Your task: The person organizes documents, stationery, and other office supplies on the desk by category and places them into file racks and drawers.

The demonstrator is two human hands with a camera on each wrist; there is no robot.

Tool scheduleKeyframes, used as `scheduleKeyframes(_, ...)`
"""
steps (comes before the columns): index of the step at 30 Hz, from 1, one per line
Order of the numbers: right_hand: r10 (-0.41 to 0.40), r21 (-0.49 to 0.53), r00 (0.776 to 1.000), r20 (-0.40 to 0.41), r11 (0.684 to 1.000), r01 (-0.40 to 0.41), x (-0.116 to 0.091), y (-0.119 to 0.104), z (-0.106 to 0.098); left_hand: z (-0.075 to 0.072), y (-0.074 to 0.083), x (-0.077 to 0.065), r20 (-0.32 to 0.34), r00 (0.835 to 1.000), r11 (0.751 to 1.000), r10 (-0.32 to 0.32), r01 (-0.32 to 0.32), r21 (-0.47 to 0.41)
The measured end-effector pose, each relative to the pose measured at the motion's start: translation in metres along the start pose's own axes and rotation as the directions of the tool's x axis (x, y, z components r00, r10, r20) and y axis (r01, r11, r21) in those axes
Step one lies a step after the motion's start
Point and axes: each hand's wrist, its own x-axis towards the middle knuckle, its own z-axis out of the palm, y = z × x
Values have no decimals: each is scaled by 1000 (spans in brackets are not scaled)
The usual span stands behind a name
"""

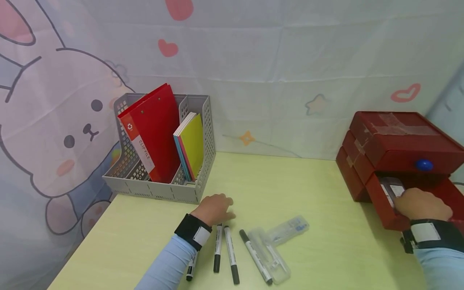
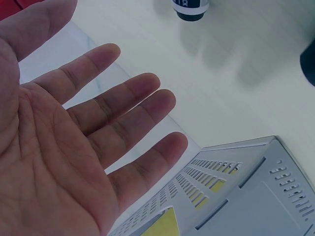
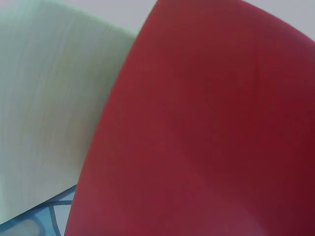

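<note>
My left hand (image 1: pixel 214 209) hovers over the table near the marker caps, its fingers loosely extended. The left wrist view shows the bare palm (image 2: pixel 54 162), holding nothing. Several black-and-white markers (image 1: pixel 232 255) lie below and beside that hand. Far to the right, my right hand (image 1: pixel 422 204) reaches into the pulled-out drawer (image 1: pixel 380 203) of a red box stack. It is beside a dark grey object with a white label (image 1: pixel 393 187) inside; its fingertips are hidden. The right wrist view is filled mostly by a red drawer panel (image 3: pixel 187 128).
A grey perforated file rack (image 1: pixel 152 189) holds a red clip file (image 1: pixel 159 133) and thin notebooks (image 1: pixel 192 147). Two clear plastic cases (image 1: pixel 288 230) lie mid-table. The upper red drawer (image 1: pixel 402 161) with a blue knob (image 1: pixel 424 164) is closed above the pulled-out one.
</note>
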Motion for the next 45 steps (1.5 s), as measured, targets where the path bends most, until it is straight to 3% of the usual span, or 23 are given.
scheduleKeyframes(8, -25, 10, 998, -53, 1000, 25, -5, -4, -3, 1, 0, 2, 25, 1000, 1000, -13, 13, -10)
scheduleKeyframes(15, -93, 86, 983, -161, 990, 108, -20, -26, -14, 1, 1, 2, 15, 1000, 1000, -16, 16, -20)
scheduleKeyframes(18, -174, 126, 955, -241, 970, 209, -28, -38, -16, 1, 1, 2, 18, 1000, 1000, -19, 19, -21)
scheduleKeyframes(21, -264, 94, 909, -322, 947, 308, -35, -52, -15, 2, 1, 3, 24, 1000, 1000, -21, 21, -19)
scheduleKeyframes(24, -338, 48, 874, -349, 925, 377, -43, -70, -12, 2, 1, 2, 23, 1000, 1000, -20, 21, -14)
scheduleKeyframes(32, -536, 9, 824, -186, 837, 547, -66, -120, 19, 3, 2, 3, 25, 1000, 1000, -18, 18, -5)
scheduleKeyframes(40, -674, 7, 732, -104, 735, 678, -89, -155, 79, 2, 2, 4, 27, 999, 1000, -18, 18, -5)
scheduleKeyframes(45, -721, 38, 692, -38, 691, 722, -99, -165, 100, 3, 2, 4, 33, 999, 1000, -30, 30, -6)
